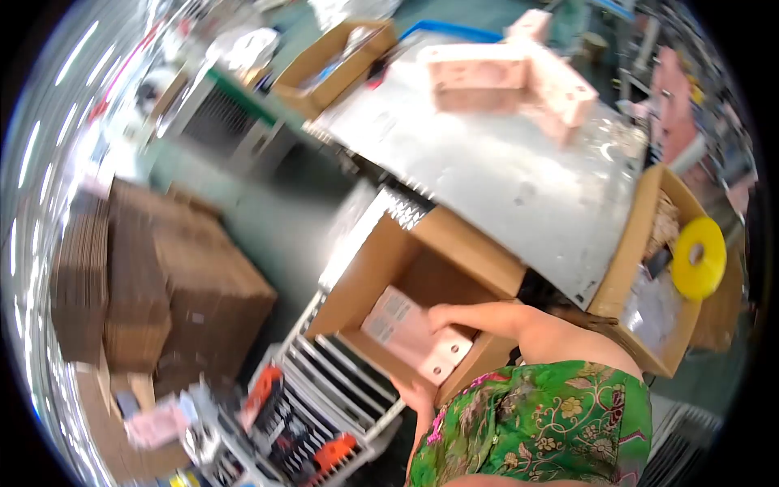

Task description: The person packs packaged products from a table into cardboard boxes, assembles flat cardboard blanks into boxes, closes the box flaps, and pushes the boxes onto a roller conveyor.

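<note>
An open cardboard box (357,276) stands below the metal table, with pale pink flat pieces (398,321) inside; one piece shows two holes at its end. My right hand (441,316) reaches into the box and touches the pink pieces, its fingers bent over an edge and partly hidden. At the near edge of the box is my left hand (415,395), against the cardboard beside the pink piece's end. Its fingers are blurred and too small to make out.
Pink blocks (479,69) lie on the metal table (503,178). Yellow tape (699,258) rests on a cardboard box at right. Stacked flattened cartons (138,276) stand at left. Below the box is a white rack (324,381) with orange-handled tools (333,451).
</note>
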`<action>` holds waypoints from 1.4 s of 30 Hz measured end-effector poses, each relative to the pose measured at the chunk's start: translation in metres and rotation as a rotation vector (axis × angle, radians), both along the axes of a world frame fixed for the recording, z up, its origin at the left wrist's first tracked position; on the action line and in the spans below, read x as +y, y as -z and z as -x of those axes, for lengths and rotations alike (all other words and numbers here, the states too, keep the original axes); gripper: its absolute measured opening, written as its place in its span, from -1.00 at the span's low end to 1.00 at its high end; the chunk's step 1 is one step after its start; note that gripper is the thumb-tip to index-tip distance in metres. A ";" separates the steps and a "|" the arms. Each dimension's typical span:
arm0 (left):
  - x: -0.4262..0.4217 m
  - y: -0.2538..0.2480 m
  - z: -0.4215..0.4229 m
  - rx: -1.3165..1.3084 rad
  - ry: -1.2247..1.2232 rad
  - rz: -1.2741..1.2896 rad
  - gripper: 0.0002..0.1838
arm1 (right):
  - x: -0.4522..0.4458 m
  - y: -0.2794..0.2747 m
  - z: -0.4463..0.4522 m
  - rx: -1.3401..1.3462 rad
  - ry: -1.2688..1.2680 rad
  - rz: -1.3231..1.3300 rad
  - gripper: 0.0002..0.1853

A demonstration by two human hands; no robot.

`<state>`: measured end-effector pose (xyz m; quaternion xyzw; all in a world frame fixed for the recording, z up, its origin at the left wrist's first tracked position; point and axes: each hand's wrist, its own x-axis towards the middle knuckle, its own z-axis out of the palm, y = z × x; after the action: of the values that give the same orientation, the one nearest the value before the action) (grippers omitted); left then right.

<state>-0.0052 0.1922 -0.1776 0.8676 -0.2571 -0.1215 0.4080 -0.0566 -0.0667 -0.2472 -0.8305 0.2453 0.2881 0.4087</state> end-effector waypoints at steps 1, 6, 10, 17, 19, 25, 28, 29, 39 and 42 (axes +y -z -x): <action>-0.002 0.013 -0.003 0.029 -0.003 -0.016 -0.35 | -0.012 -0.004 0.008 -0.150 0.071 0.038 -0.18; 0.002 0.015 -0.012 0.119 0.004 0.012 -0.25 | -0.098 -0.101 0.071 -0.619 0.229 0.012 -0.39; -0.018 -0.004 -0.003 0.070 -0.017 -0.042 -0.24 | -0.233 -0.156 0.149 -0.688 0.502 0.344 -0.62; -0.098 -0.070 0.016 -0.155 0.022 -0.166 -0.23 | -0.480 -0.232 0.251 -0.448 0.774 1.072 -0.29; -0.118 -0.086 0.022 -0.192 0.042 -0.192 -0.22 | -0.525 -0.243 0.261 -0.389 0.830 1.123 -0.20; -0.169 -0.126 0.033 -0.248 0.108 -0.247 -0.20 | -0.618 -0.212 0.264 -0.221 0.769 1.275 0.12; -0.190 -0.142 0.037 -0.272 0.134 -0.262 -0.19 | -0.630 -0.219 0.257 -0.126 0.773 1.218 0.22; -0.196 -0.147 0.038 -0.281 0.145 -0.268 -0.19 | -0.636 -0.218 0.255 -0.105 0.789 1.211 0.22; -0.254 -0.197 0.058 -0.374 0.379 -0.183 -0.15 | -0.604 -0.238 0.265 -0.228 0.203 0.601 -0.14; -0.290 -0.218 0.069 -0.413 0.562 -0.097 -0.14 | -0.543 -0.217 0.271 -0.403 -0.058 0.555 -0.03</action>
<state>-0.0745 -0.0973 0.0406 0.7877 -0.5567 -0.0633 0.2562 -0.3272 -0.6100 -0.0299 -0.9570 0.2046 0.0521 0.1991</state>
